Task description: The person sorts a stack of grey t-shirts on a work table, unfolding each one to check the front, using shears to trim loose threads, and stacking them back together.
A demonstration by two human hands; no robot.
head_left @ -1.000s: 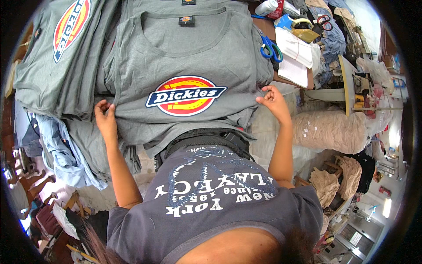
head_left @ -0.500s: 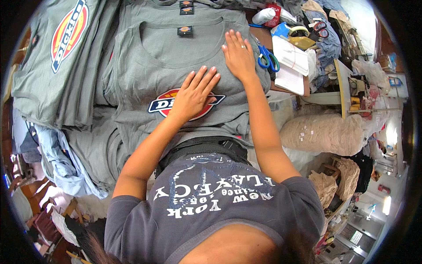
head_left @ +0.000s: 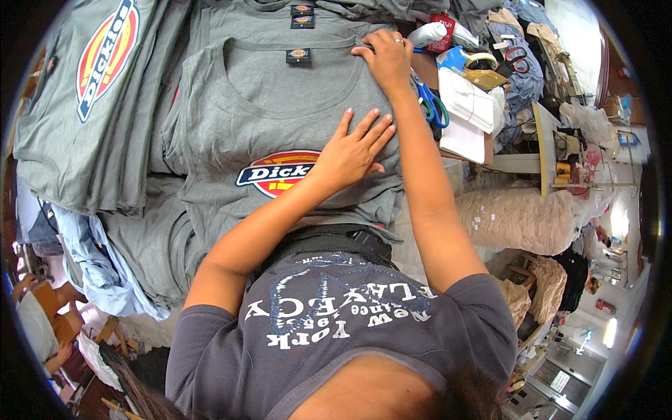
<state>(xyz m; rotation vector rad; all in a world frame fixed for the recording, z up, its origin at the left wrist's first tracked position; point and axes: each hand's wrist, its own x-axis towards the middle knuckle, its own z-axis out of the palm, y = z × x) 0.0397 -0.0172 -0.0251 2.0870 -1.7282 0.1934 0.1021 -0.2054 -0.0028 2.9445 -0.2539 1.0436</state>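
Left hand: flat on the right chest of the shirt, fingers spread, gripping nothing. Right hand: on the right shoulder of the same shirt, fingers bent over the cloth; whether it pinches any fabric is not shown.

Change noted: half a second ago the left hand lay nearer the middle, across the badge, and the right hand rested flat, lower beside the neckline. The left hand has shifted right and the right hand up. Judged from this, handling now centres on the shirt's right side, with its left half untouched.

Location: the shirt lies face up, neck away from the person, atop a pile beside the table. Further labels beyond its neckline indicate more garments beneath.

Condition: grey, scoop neck, black neck label. The badge is red and yellow with a dark blue band, its right end hidden by the left hand and forearm. Neck area fairly smooth; folds at the left armhole and along the near hem.

Surroundings: a second grey pile to the left; scissors and a pad by the table's near right corner.
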